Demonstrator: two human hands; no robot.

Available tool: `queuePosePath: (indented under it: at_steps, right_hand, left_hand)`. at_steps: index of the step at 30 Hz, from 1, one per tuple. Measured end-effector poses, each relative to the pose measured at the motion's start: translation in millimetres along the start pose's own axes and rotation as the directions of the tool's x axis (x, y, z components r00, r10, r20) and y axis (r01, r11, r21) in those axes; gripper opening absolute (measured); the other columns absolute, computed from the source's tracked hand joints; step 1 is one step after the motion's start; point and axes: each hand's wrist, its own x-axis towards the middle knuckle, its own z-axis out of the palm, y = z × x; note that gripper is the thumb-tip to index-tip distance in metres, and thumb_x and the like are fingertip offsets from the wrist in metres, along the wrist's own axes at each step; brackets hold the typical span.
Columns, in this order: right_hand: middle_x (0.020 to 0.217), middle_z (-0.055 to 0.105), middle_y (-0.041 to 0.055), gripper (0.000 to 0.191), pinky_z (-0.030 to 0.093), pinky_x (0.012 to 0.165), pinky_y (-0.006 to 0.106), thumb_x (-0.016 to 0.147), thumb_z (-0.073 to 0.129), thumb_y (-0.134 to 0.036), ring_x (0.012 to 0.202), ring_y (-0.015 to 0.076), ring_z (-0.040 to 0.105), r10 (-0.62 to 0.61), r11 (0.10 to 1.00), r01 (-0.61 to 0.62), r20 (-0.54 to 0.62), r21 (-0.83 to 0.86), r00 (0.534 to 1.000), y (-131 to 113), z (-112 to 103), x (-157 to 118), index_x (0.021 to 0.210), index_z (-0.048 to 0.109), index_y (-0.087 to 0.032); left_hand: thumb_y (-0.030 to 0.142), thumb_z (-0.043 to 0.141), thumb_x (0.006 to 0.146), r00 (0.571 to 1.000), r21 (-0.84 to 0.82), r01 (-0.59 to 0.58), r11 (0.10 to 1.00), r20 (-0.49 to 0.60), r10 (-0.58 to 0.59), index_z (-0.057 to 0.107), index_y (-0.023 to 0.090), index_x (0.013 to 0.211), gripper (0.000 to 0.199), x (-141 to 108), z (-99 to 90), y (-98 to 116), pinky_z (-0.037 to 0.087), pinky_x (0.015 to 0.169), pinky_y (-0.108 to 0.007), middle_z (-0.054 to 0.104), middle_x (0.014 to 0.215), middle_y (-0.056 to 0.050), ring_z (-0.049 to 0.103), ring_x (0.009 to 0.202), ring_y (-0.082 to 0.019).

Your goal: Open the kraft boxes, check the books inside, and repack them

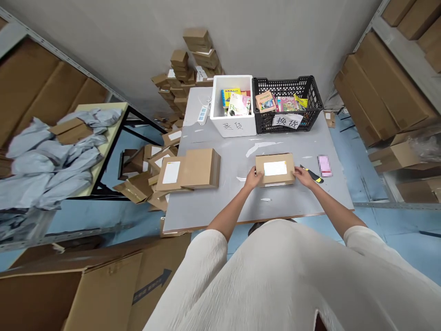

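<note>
Pinching the small carton (274,179) at its two ends, your left hand (252,179) and right hand (304,176) sit opposite each other, fingers closed on the cardboard, probably so that it stays level and square to you. It is right of centre in the frame, at or just above the grey table (241,202); you cannot tell from here whether its base touches. Its white label (275,168) faces up between your hands, where you can likely read it without a thumb in the way. The black and yellow knife (314,175) lies just beside your right hand, handy for a quick reach, with a blurred pink item (324,166) beyond it. At centre left, the bigger box (201,168) stands beside a flatter labelled box (171,173), apart from your carton, which leaves you elbow room. At upper centre, the white bin (234,126) and black crate (312,109) stand side by side, both holding books, their handwritten markings turned towards you, presumably to keep the two lots distinct.
</note>
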Motion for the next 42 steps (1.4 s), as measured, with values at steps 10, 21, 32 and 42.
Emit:
queuePosePath:
  at_steps: [10,21,32,42]
  right_hand:
    - [0.125,0.08,0.013,0.051,0.062,0.108,0.049,0.093,0.077,-0.047,0.115,0.0288,0.077,0.055,0.998,-0.055,-0.01,0.026,0.998,6.5,2.1,-4.8,0.138,0.073,-0.021]
    - [0.09,0.082,0.0044,0.042,0.061,0.099,0.043,0.095,0.07,-0.054,0.089,0.0266,0.08,0.083,0.991,-0.089,-0.063,-0.096,0.995,-28.4,-27.8,-22.7,0.123,0.076,-0.023]
    - [0.116,0.081,0.011,0.041,0.056,0.11,0.047,0.089,0.071,-0.057,0.114,0.0283,0.075,0.055,0.997,-0.049,-0.099,0.059,0.994,-28.9,-4.7,-11.9,0.112,0.069,-0.023]
    - [0.12,0.074,0.0059,0.044,0.062,0.094,0.04,0.086,0.07,-0.065,0.114,0.0244,0.069,0.142,0.956,-0.129,-0.029,0.264,0.99,-32.0,-7.0,-7.4,0.107,0.065,-0.027]
  left_hand:
    - [0.027,0.068,0.095,0.997,-0.035,0.021,0.999,0.071,-0.019,0.044,0.019,0.165,0.075,-13.2,1.1,-7.1,0.058,0.11,-0.04,0.07,0.149,-0.015,0.074,0.119,-0.024]
    - [0.054,0.079,0.092,0.998,0.154,0.054,0.987,0.025,-0.058,0.065,0.023,0.145,0.063,-33.6,-33.4,11.3,0.057,0.097,-0.036,0.081,0.115,-0.01,0.076,0.11,-0.028]
    - [0.032,0.068,0.095,0.988,-0.021,0.117,0.993,-0.094,-0.118,0.064,0.023,0.142,0.048,-15.8,-13.6,14.4,0.054,0.1,-0.034,0.079,0.131,-0.01,0.075,0.115,-0.024]
    - [0.036,0.061,0.1,0.983,-0.201,0.126,0.971,-0.104,-0.149,0.065,0.021,0.139,0.042,-6.6,-8.8,10.4,0.053,0.105,-0.035,0.077,0.135,-0.012,0.073,0.122,-0.025]
